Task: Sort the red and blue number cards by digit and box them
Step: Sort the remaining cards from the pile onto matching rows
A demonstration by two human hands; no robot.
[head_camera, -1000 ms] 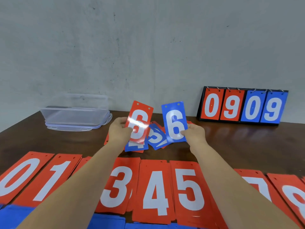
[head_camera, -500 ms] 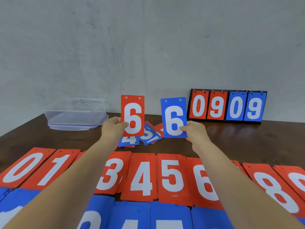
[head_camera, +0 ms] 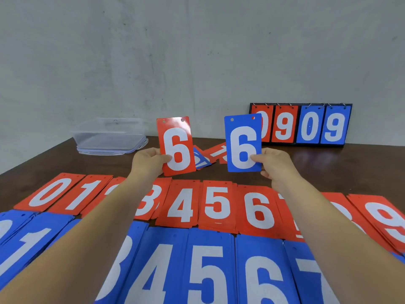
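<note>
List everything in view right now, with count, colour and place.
Red 6 card: one, red, held upright, centre-left.
Blue 6 card: one, blue, held upright, centre-right.
Red number-card stacks: one row, red, mid-table.
Blue number-card stacks: one row, blue, nearest edge.
Loose cards: few, red and blue, behind held cards.
Clear plastic box: one, far left.
Black flip scoreboard: one, red and blue, far right.
Left hand: pinching red 6.
Right hand: pinching blue 6.
</note>
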